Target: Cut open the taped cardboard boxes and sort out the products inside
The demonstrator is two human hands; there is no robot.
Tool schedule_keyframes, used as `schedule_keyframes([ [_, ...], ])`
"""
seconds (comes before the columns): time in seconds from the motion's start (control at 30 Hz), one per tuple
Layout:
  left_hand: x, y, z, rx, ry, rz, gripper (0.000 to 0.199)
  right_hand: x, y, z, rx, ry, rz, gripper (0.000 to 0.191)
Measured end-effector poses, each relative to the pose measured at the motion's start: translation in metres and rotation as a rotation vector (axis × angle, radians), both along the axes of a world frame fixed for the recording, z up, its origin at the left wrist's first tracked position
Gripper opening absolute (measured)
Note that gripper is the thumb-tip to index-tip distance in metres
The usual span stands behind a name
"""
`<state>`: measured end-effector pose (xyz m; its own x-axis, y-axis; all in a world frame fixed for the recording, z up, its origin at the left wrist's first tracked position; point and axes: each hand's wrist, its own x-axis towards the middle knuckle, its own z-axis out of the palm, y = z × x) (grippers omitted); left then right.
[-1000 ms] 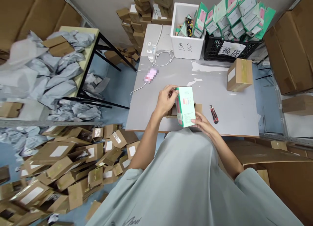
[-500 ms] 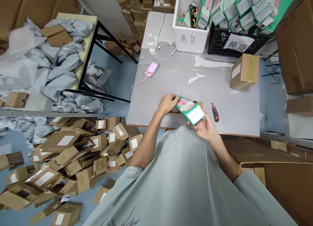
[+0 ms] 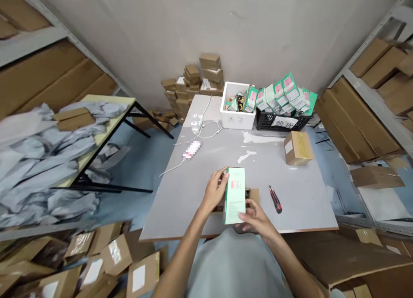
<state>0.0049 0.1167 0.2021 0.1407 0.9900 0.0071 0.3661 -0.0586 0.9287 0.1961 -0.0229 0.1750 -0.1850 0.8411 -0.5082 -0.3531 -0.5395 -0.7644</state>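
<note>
Both of my hands hold a green-and-white product box (image 3: 236,197) upright above the front part of the table. My left hand (image 3: 217,188) grips its upper left side, thumb on the near face. Down at the lower right corner, my right hand (image 3: 256,218) pinches it, with the thumb on the front. Small pink print shows on the pale face turned to me. Partly hidden behind it lies an opened cardboard box (image 3: 254,197). A red-and-black box cutter (image 3: 275,199) rests on the table to the right of my right hand.
On the grey table (image 3: 206,169) stand a white bin (image 3: 237,121) and a black crate (image 3: 267,121), both filled with product boxes. A taped carton (image 3: 298,148) is at the right. A charger cable (image 3: 209,134) lies left. Empty-looking cartons (image 3: 112,255) cover the floor; grey parcels (image 3: 61,147) fill a side table.
The product box has been turned from its pink-printed side to a pale side and stands more upright. My left hand now wraps its side. The head view has tilted up.
</note>
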Motion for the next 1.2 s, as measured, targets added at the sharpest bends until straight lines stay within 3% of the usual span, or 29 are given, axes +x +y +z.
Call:
schedule_keyframes([
  [0.1,0.007,-0.002,0.001,-0.072,-0.114,-0.040,0.062,-0.003,0.019,0.003,0.023,-0.047,-0.132,0.086],
  [0.3,0.003,-0.008,-0.009,-0.225,-0.202,-0.150,0.052,0.001,0.058,0.004,0.065,-0.073,-0.342,0.087],
  [0.43,0.000,0.012,-0.017,-0.315,-0.224,-0.189,0.056,0.007,0.086,0.002,0.079,-0.101,-0.371,0.087],
  [0.57,0.013,0.048,-0.027,-0.371,-0.278,-0.160,0.071,0.016,0.122,-0.005,0.127,-0.113,-0.393,0.085],
  [0.67,0.030,0.089,-0.032,-0.312,-0.313,-0.114,0.074,0.024,0.164,-0.007,0.152,-0.104,-0.431,0.089],
  [0.8,0.062,0.166,-0.029,-0.159,-0.336,-0.082,0.072,0.039,0.244,-0.002,0.253,-0.066,-0.497,0.084],
  [1.0,0.116,0.297,-0.006,-0.037,-0.424,-0.066,0.072,0.070,0.384,0.014,0.351,0.033,-0.624,0.070],
  [1.2,0.160,0.412,0.015,-0.044,-0.410,-0.028,0.050,0.103,0.499,0.028,0.380,0.069,-0.663,0.040],
])
